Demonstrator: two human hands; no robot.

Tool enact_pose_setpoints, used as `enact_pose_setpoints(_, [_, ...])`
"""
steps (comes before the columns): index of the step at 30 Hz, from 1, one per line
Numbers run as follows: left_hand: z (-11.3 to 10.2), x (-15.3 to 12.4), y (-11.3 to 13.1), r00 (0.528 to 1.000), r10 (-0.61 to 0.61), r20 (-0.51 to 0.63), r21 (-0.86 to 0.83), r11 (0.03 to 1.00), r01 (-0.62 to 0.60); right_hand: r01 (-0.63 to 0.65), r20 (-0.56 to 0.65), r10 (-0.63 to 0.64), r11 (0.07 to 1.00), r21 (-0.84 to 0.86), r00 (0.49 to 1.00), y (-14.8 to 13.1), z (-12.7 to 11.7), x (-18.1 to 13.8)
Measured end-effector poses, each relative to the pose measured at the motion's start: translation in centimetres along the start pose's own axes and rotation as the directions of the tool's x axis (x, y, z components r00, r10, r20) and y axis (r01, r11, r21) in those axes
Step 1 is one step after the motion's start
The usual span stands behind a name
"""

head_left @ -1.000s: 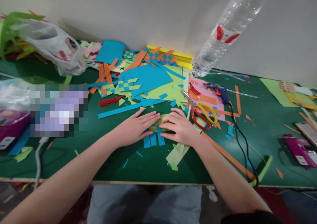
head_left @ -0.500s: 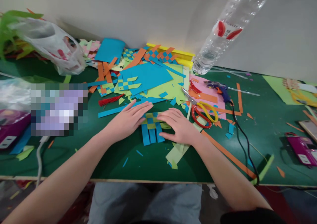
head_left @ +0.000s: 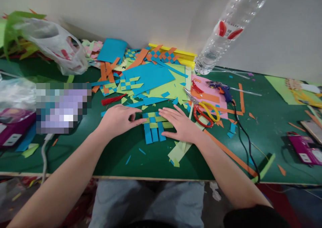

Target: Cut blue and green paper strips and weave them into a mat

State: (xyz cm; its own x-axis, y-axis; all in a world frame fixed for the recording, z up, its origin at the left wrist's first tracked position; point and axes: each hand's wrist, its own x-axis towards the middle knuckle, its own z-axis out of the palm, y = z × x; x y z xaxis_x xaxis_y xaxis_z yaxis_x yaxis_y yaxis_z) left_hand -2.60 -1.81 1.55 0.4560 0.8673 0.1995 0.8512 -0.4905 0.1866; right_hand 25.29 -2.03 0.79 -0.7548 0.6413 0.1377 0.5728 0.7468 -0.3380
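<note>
A small woven piece of blue and light green paper strips (head_left: 154, 125) lies flat on the green table, its loose blue ends pointing toward me. My left hand (head_left: 118, 120) is at its left edge, thumb and fingers apart, with the thumb tip close to or touching the weave. Across the right side of the weave rests my right hand (head_left: 182, 125), its fingers stretched out and its thumb spread near the blue ends. The palm hides part of the green ends. Beneath the right wrist is a pale green strip (head_left: 178, 153).
Red-and-yellow-handled scissors (head_left: 203, 110) lie right of my right hand, near a blue glue gun (head_left: 225, 89) with a black cord. A plastic bottle (head_left: 223, 36) leans against the wall. Behind my hands are paper sheets (head_left: 153, 77) and a red tassel (head_left: 112, 99). A plastic bag (head_left: 60, 50) stands left.
My left hand has drawn back off the top of the weave to its left side, thumb and fingers now parted. My right hand stays on the weave, its fingers spread a little more.
</note>
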Motion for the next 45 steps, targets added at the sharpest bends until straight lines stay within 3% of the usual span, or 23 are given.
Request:
enact_pose_setpoints(4, [-0.4, -0.2, -0.1, 0.998, -0.018, 0.067, 0.010, 1.000, 0.017, -0.016, 0.027, 0.016, 1.000, -0.006, 1.000, 0.0, 0.1, -0.1])
enact_pose_setpoints(11, [0.0, -0.3, 0.3, 0.991, 0.071, 0.116, -0.017, 0.997, -0.070, -0.036, 0.025, 0.036, 0.999, -0.022, 0.999, 0.0, 0.4, -0.2])
enact_pose_setpoints(21, [0.4, -0.3, 0.0, 0.999, 0.000, 0.033, 0.002, 1.000, 0.000, -0.071, 0.012, 0.072, 0.996, -0.056, 0.997, 0.1, 0.3, -0.3])
enact_pose_setpoints(27, [0.5, -0.2, -0.7, 0.996, 0.086, 0.009, -0.107, 0.991, -0.084, -0.094, 0.023, 0.097, 0.991, -0.094, 0.995, 0.4, 0.1, -0.3])
enact_pose_setpoints(37, [0.7, 0.0, -0.8, 0.991, 0.130, 0.007, -0.109, 0.986, -0.129, -0.087, 0.019, 0.090, 0.989, -0.121, 0.996, -0.1, 0.4, -0.1])
enact_pose_setpoints(45, [0.6, 0.1, -0.4, 0.966, 0.259, -0.003, -0.130, 0.958, -0.257, -0.091, 0.024, 0.094, 0.989, -0.119, 0.995, -0.1, 0.4, -0.1])
